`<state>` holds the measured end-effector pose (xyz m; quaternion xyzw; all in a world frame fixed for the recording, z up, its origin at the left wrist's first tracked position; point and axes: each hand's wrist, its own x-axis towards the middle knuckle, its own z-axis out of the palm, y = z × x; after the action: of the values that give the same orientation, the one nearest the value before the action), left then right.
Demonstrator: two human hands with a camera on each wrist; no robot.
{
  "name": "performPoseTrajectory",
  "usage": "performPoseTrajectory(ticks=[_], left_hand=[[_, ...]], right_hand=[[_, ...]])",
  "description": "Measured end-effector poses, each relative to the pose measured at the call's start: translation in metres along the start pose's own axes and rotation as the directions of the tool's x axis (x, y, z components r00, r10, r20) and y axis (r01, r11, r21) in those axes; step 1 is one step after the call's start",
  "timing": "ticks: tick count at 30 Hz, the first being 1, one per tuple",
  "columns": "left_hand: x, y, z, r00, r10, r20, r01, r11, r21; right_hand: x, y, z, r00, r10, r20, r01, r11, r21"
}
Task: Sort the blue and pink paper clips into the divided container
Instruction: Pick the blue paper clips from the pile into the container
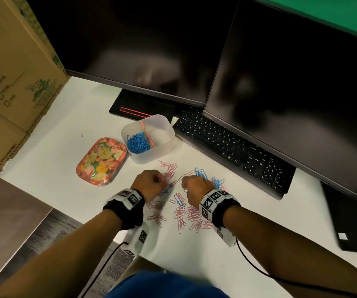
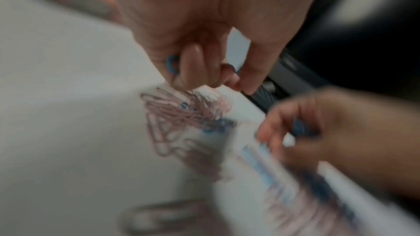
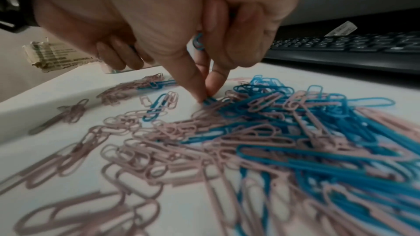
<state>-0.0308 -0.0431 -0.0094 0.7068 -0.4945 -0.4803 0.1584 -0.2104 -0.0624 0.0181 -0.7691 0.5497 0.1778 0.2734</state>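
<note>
The blue clips (image 1: 203,176) lie mixed with pink clips (image 1: 191,216) on the desk (image 1: 248,229), near the person; the container (image 1: 149,137) stands farther, to the left, with blue ones in its left part and the right part apparently empty. The right hand (image 1: 196,188) pinches a blue clip at the heap's edge and keeps another in the curled fingers. The left hand (image 1: 149,183) is clenched around blue clips. It is better to lift straight up, so that tangled pink clips fall away.
</note>
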Motion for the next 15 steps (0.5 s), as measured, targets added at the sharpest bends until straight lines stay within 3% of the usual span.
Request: performPoseTrajectory(ticks=[1,3,7,9,12,15], left_hand=[[0.001,0.000,0.005,0.998,0.065,-0.003,-0.064,0.980,0.187],[0.004,0.000,0.014,0.992,0.129,0.001,-0.119,0.915,0.387],[0.010,0.004,0.020,0.990,0.138,-0.002,-0.121,0.878,0.462],[0.011,0.008,0.018,0.990,0.143,-0.016,-0.125,0.913,0.389],[0.009,0.011,0.011,0.991,0.113,-0.072,-0.104,0.987,0.126],[0.006,0.015,0.005,0.991,0.085,-0.104,-0.097,0.988,-0.122]], right_hand=[[0.000,-0.001,0.000,1.000,0.021,0.004,-0.021,1.000,0.015],[0.001,-0.001,0.000,0.999,0.049,0.008,-0.049,0.998,0.029],[0.003,0.001,0.001,0.996,0.089,0.026,-0.089,0.996,0.016],[0.003,0.004,0.000,0.994,0.109,0.013,-0.109,0.994,0.031],[0.001,0.012,0.000,0.994,0.102,-0.026,-0.100,0.992,0.077],[-0.002,0.016,0.005,0.999,0.025,-0.043,-0.022,0.997,0.080]])
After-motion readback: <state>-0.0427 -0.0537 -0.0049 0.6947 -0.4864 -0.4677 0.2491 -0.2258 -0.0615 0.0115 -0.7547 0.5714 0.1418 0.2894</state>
